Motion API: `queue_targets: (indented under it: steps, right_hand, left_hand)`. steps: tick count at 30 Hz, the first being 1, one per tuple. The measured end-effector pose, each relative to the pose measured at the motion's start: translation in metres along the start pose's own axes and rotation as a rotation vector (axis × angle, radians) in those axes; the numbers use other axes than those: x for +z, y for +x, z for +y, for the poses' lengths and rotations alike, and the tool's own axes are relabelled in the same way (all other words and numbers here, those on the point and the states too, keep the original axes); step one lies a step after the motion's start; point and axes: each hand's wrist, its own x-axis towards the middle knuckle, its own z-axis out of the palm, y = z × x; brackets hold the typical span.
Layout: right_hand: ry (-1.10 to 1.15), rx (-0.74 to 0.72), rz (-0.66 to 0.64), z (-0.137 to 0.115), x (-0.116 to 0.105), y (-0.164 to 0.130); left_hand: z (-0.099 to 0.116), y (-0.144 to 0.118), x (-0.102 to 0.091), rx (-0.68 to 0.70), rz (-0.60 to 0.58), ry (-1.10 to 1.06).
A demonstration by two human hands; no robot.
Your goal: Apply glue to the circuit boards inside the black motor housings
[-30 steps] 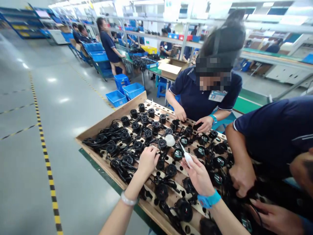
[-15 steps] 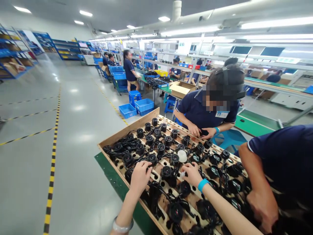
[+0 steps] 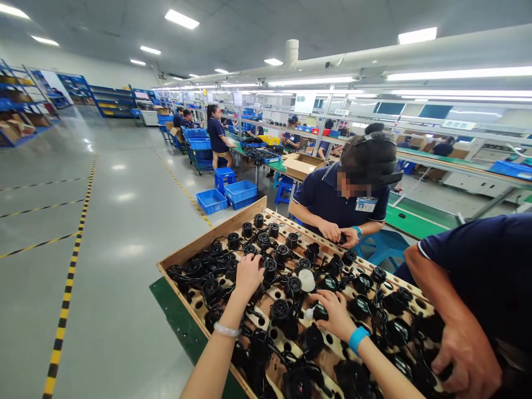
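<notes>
Wooden tray mostly loaded with black round parts, both your hands down among them.

Most holes of the wooden tray (image 3: 195,250) on the desk (image 3: 177,313) already carry black round parts (image 3: 281,309) with tangled leads; a few holes near the close edge look bare, so I judge the work well along but unfinished. Your left hand (image 3: 248,275) lies loosely curled on parts at the tray's middle; I cannot tell whether it grips 1. Your right hand (image 3: 334,312) is pinched around a small white piece (image 3: 308,313) against a dark part. A white cap (image 3: 307,280) sits just beyond. 2 co-workers handle parts at the far and right sides.
</notes>
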Motion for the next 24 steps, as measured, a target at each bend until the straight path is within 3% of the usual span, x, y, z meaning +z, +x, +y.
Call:
queue_targets:
  steps: [5,11,15,19,24]
  right_hand:
    - [0.035,0.085,0.062,0.018,-0.018,-0.038]
    - [0.178,0.140,0.269,0.046,-0.018,-0.110]
    - [0.298,0.188,0.316,0.036,-0.015,-0.157]
    - [0.364,0.215,0.306,0.011,-0.005,-0.191]
    - [0.414,0.190,0.258,-0.014,0.003,-0.217]
  left_hand:
    - [0.000,0.008,0.004,-0.038,-0.001,0.080]
    - [-0.001,-0.004,-0.008,-0.049,-0.048,0.124]
    - [0.024,-0.035,-0.005,0.200,-0.238,0.065]
    - [0.057,-0.073,0.019,0.503,-0.503,0.065]
    - [0.081,-0.088,0.057,0.668,-0.594,0.200]
